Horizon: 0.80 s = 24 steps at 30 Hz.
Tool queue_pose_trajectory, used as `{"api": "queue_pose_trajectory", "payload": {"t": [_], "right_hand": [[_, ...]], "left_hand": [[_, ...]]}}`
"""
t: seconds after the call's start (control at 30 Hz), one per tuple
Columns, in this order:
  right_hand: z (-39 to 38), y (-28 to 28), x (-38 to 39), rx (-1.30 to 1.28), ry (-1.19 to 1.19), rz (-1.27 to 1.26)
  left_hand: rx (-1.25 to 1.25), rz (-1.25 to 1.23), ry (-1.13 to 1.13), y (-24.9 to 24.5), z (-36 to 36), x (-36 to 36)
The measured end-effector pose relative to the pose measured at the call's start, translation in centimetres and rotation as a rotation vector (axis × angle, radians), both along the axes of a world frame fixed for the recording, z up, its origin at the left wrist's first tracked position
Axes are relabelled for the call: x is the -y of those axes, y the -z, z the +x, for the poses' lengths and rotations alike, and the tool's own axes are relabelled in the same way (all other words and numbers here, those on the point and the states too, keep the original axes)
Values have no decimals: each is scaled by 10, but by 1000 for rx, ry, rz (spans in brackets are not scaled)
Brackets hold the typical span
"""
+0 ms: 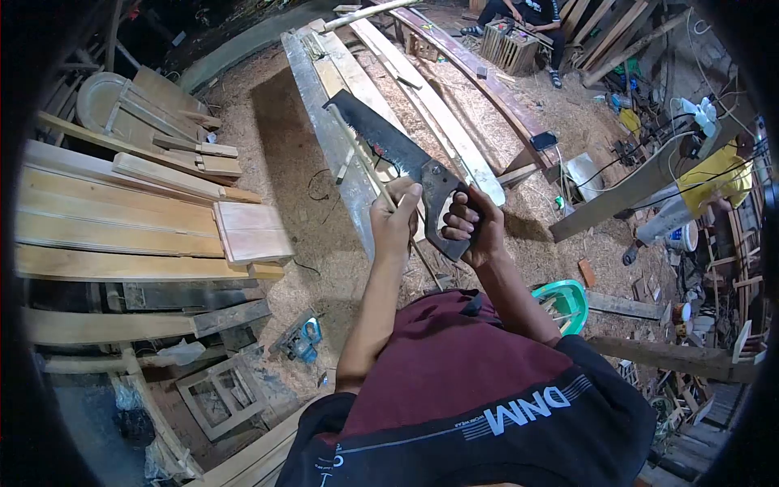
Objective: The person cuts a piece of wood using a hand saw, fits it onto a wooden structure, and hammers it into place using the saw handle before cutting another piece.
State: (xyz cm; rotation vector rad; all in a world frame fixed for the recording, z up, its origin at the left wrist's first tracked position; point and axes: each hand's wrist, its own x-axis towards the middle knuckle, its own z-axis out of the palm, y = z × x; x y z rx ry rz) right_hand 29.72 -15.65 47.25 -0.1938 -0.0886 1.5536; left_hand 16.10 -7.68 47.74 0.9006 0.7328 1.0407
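Observation:
My right hand (473, 223) is wrapped round the dark handle of a handsaw (388, 144), its blade slanting up and to the left. Beside it, the fingers of my left hand (394, 217) are closed on a thin wooden strip (364, 161). This strip runs along the toothed edge of the blade, and its lower end comes out below my left hand. Both hands are in front of my chest. Past them is a long bench (307, 101) with a grey edge and pale planks (365, 77) on top.
Stacked boards (122, 213) lie at the left. A blue power tool (303, 349) rests on the sawdust-covered floor, and a green basin (578, 299) holds wood scraps. One person (531, 15) sits at the back; another in yellow (716, 183) is at right, near an upright plank (617, 195).

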Motion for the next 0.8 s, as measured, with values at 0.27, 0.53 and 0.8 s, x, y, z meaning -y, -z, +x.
{"api": "queue_pose_trajectory", "payload": {"t": [0.27,0.53,0.8], "right_hand": [[51,26,16,234,377,-252],[107,160,81,528,695,-518],[78,275,91,1040,532,-761]], "left_hand": [[-127,-102,-50,41,33,-15],[-849,586,83,184,77,-53],[-881,712,620,351,120,-103]]}}
